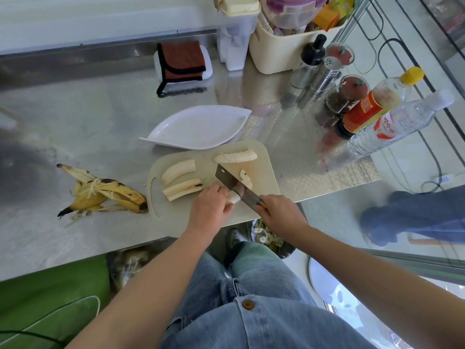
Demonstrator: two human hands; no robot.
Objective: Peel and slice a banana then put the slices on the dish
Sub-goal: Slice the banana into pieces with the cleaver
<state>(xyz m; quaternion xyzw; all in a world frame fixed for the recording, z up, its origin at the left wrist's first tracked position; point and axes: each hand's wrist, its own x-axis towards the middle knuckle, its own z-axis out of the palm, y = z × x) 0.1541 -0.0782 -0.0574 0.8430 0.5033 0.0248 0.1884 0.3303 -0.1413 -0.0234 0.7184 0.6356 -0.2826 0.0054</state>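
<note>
Your left grip (210,205) sits near the front edge of the cutting board (266,170). Its fingers are curled over the banana piece (232,197) and pin it down, so only the pale end shows past your knuckles. Your right grip (279,210) is wrapped round the handle of the knife (230,180). The broad blade slants away to the upper left and meets the piece just beside your left fingertips. The blade covers the cut, so you cannot tell whether the edge has reached the board.

On the far side of the blade lie a few cut slices (245,178), touching one another. Near the board's far edge rests a curved length (236,157) that appears to be cut crosswise, its slices sitting together in a row. On the left part of the board, by the handle slot, two lengthwise halves (178,171) lie side by side. The nearer one has its flat face up and a dark streak along it.

The white leaf-shaped dish (198,127) stands just beyond the board, its near rim at the board's far edge. The banana peel (100,195) is splayed on the steel surface (88,122), just left of the board.

Further back, a folded brown cloth (182,60) rests on a white tray beside a cream basket (279,51) of containers. To the right stand metal shakers (324,71), spice jars (349,94), a yellow-capped bottle (377,102) and a clear bottle (402,124).
</note>
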